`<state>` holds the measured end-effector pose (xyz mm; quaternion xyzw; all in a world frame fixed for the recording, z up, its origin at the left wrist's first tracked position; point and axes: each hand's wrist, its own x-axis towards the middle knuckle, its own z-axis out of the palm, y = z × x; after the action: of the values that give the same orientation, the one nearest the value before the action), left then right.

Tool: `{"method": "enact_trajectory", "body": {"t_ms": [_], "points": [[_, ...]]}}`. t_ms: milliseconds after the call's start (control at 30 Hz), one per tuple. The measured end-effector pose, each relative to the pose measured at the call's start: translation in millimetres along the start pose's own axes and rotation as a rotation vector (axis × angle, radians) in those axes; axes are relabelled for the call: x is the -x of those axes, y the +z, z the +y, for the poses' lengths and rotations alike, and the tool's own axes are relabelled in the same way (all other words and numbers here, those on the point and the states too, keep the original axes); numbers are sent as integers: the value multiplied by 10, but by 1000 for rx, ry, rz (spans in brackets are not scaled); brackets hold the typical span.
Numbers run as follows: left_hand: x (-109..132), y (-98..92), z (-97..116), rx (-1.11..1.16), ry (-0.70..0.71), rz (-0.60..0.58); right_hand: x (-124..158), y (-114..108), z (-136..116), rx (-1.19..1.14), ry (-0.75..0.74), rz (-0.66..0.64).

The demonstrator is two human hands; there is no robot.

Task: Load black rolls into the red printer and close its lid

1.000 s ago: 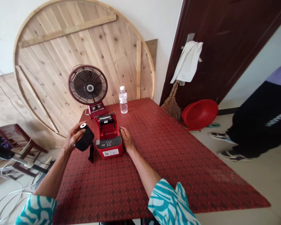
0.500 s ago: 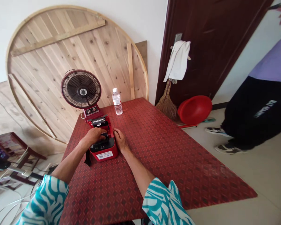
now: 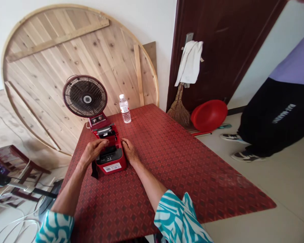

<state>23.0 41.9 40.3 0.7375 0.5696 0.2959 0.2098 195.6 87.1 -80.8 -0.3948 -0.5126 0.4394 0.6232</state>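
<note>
A red label printer (image 3: 116, 164) stands on the table with its lid flipped up at the back. My left hand (image 3: 93, 151) lies over the printer's open compartment, fingers spread across its top. A black roll (image 3: 108, 150) shows just below those fingers, mostly hidden, and a black strip (image 3: 94, 169) hangs down beside the printer's left side. My right hand (image 3: 129, 151) rests against the printer's right side and holds nothing.
The red patterned tablecloth (image 3: 172, 168) extends right of the printer. A desk fan (image 3: 84, 96) and water bottle (image 3: 125, 109) stand at its back. A person (image 3: 276, 104) stands right, near a red basin (image 3: 209, 115) and broom (image 3: 178, 108). Cables and a stool (image 3: 17, 158) lie left.
My left hand has moved from holding the black roll in the air to lying over the printer, with the roll now in the compartment. The camera view has shifted slightly.
</note>
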Motion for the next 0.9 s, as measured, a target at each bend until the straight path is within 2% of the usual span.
{"method": "enact_trajectory", "body": {"t_ms": [33, 100, 200, 333, 433, 533, 600, 700, 900], "points": [[129, 20, -23, 67, -17, 73, 4, -6, -2, 1, 7, 2], [354, 95, -65, 98, -18, 145, 20, -22, 13, 13, 26, 6], [547, 227, -117, 32, 114, 213, 37, -49, 80, 4, 50, -1], [587, 297, -182, -129, 381, 235, -112, -25, 99, -44, 39, 3], [580, 286, -222, -232, 544, 299, -396, 101, -69, -76, 12, 17], [587, 273, -232, -309, 644, 379, -658, 253, -319, -91, -35, -5], [598, 271, -221, -340, 658, 406, -721, 303, -440, -77, -69, -50], [617, 276, -195, -360, 651, 454, -606, 257, -475, 6, -107, -66], [648, 267, -234, -326, 592, 520, -100, -12, -306, 127, -260, -72]]}}
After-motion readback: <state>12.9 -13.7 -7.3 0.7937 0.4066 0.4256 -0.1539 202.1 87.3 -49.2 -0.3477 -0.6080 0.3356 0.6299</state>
